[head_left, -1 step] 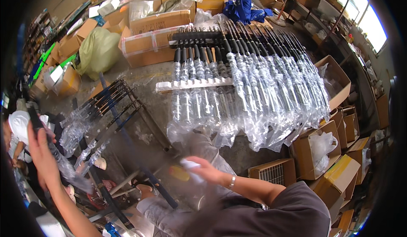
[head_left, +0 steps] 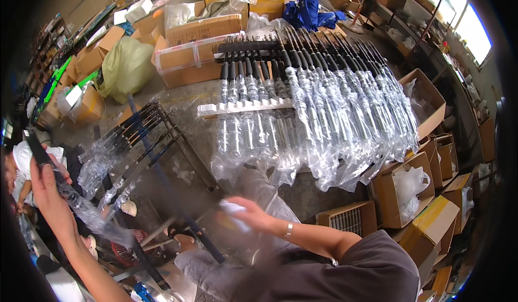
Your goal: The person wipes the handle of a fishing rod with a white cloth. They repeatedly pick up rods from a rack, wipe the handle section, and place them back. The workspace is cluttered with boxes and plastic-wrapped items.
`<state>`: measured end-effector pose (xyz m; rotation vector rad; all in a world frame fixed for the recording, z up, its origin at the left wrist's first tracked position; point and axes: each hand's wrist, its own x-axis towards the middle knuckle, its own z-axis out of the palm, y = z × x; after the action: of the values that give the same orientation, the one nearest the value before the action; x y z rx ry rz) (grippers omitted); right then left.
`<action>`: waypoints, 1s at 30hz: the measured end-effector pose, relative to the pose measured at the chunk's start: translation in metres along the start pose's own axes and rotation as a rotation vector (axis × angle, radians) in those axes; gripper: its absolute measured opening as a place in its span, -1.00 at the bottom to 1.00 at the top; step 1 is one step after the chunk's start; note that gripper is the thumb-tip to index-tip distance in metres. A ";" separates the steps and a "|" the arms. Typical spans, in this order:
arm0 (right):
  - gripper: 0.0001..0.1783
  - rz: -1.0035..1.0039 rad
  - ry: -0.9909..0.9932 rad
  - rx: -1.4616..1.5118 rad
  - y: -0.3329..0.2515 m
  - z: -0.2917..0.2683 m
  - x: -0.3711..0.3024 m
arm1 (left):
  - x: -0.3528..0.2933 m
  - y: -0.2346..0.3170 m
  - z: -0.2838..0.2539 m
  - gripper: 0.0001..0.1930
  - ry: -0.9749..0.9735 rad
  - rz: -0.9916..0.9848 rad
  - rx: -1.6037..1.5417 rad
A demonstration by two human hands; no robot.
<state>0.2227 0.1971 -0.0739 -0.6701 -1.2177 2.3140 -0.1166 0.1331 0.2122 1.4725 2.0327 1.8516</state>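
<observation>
On the left, my left hand is closed round a fishing rod with a black handle. A clear plastic sleeve covers the rod's lower part, which slants down to the right. My right hand, in front of my body, grips a crumpled white cloth. A blurred yellowish patch shows beside the cloth; I cannot make it out. Beyond my right hand, several sleeved fishing rods lie side by side, black handles away from me. A white notched bar crosses the ones on the left.
A metal rack with more bagged rods stands at centre left. Cardboard boxes line the right, including a box with a white bag. A large carton and a green sack are at the back. Another person is at far left.
The rod in my left hand has shifted, its sleeved end moving a little right and its upper end looking lower. My right hand has moved slightly left with the cloth.
</observation>
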 end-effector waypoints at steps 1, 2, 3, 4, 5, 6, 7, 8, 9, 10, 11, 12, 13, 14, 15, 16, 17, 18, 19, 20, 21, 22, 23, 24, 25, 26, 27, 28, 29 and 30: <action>-0.60 -0.052 -0.076 0.107 0.004 0.012 0.009 | -0.008 0.032 0.014 -0.64 -0.007 0.017 -0.133; -0.62 0.037 -0.086 0.158 -0.025 0.037 0.008 | -0.018 0.057 0.024 -0.64 -0.004 0.029 -0.260; -0.63 0.165 -0.052 0.241 -0.044 0.061 0.003 | -0.032 0.081 0.035 -0.63 0.031 0.018 -0.391; -0.63 0.098 -0.096 0.303 -0.030 0.073 0.010 | -0.042 0.095 0.041 -0.62 0.039 0.043 -0.460; -0.65 0.093 -0.130 0.284 -0.018 0.075 0.003 | -0.050 0.105 0.047 -0.62 0.041 0.067 -0.532; -0.66 0.096 -0.168 0.263 -0.021 0.082 -0.007 | -0.059 0.110 0.050 -0.62 0.050 0.086 -0.599; -0.66 0.121 -0.239 0.365 -0.016 0.081 -0.012 | -0.067 0.116 0.050 -0.61 0.070 0.057 -0.652; -0.66 0.146 -0.310 0.466 -0.009 0.076 -0.015 | -0.071 0.121 0.051 -0.61 0.100 0.086 -0.639; -0.65 0.173 -0.382 0.567 -0.012 0.076 -0.019 | -0.075 0.123 0.051 -0.61 0.132 0.113 -0.625; -0.64 0.209 -0.348 0.665 -0.016 0.074 -0.023 | -0.077 0.127 0.052 -0.60 0.164 0.139 -0.611; -0.63 0.246 -0.316 0.762 -0.021 0.066 -0.028 | -0.078 0.133 0.055 -0.60 0.222 0.147 -0.577; -0.62 0.293 -0.282 0.861 -0.031 0.061 -0.038 | -0.080 0.135 0.054 -0.60 0.250 0.144 -0.568; -0.58 0.246 -0.334 0.900 -0.047 0.058 -0.051 | -0.082 0.136 0.052 -0.60 0.283 0.143 -0.558; -0.59 0.160 -0.325 0.780 -0.054 0.055 -0.055 | -0.084 0.136 0.048 -0.60 0.320 0.142 -0.546; -0.60 0.120 -0.280 0.689 -0.059 0.060 -0.057 | -0.088 0.133 0.046 -0.58 0.334 0.135 -0.601; -0.61 0.099 -0.260 0.594 -0.061 0.069 -0.056 | -0.094 0.131 0.042 -0.58 0.357 0.109 -0.638; -0.63 0.121 -0.204 0.551 -0.055 0.069 -0.054 | -0.098 0.128 0.048 -0.58 0.387 0.081 -0.607; -0.64 0.142 -0.160 0.502 -0.049 0.065 -0.050 | -0.098 0.128 0.065 -0.59 0.425 0.059 -0.573; -0.65 0.198 -0.153 0.584 -0.048 0.070 -0.049 | -0.100 0.125 0.061 -0.59 0.190 0.130 -0.496; -0.65 0.209 -0.221 0.610 -0.038 0.076 -0.045 | -0.109 0.125 0.055 -0.60 0.155 0.127 -0.436; -0.62 0.216 -0.310 0.653 -0.029 0.073 -0.040 | -0.117 0.121 0.062 -0.60 0.140 0.115 -0.476; -0.66 0.247 -0.311 0.632 -0.030 0.082 -0.038 | -0.123 0.114 0.066 -0.61 0.139 0.096 -0.529; -0.68 0.231 -0.284 0.587 -0.031 0.091 -0.036 | -0.126 0.104 0.063 -0.61 0.130 0.080 -0.578; -0.67 0.242 -0.314 0.594 -0.027 0.093 -0.031 | -0.130 0.096 0.061 -0.61 0.119 0.067 -0.611; -0.66 0.253 -0.312 0.576 -0.020 0.091 -0.029 | -0.135 0.095 0.058 -0.63 0.111 0.047 -0.634; -0.65 0.261 -0.309 0.560 -0.012 0.088 -0.023 | -0.140 0.088 0.051 -0.64 0.100 0.044 -0.647; -0.64 0.300 -0.331 0.556 -0.007 0.086 -0.023 | -0.147 0.081 0.045 -0.63 0.107 0.007 -0.657; -0.64 0.336 -0.349 0.552 -0.003 0.085 -0.022 | -0.151 0.075 0.039 -0.63 0.110 -0.030 -0.671; -0.63 0.370 -0.364 0.550 -0.001 0.084 -0.019 | -0.153 0.069 0.037 -0.64 0.107 -0.030 -0.705; -0.63 0.412 -0.370 0.563 0.006 0.084 -0.019 | -0.157 0.063 0.037 -0.64 0.106 -0.042 -0.734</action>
<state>0.1865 0.1300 -0.0327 -0.3123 -0.5196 3.0385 0.0292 0.0530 0.1655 1.1210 1.1564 2.3192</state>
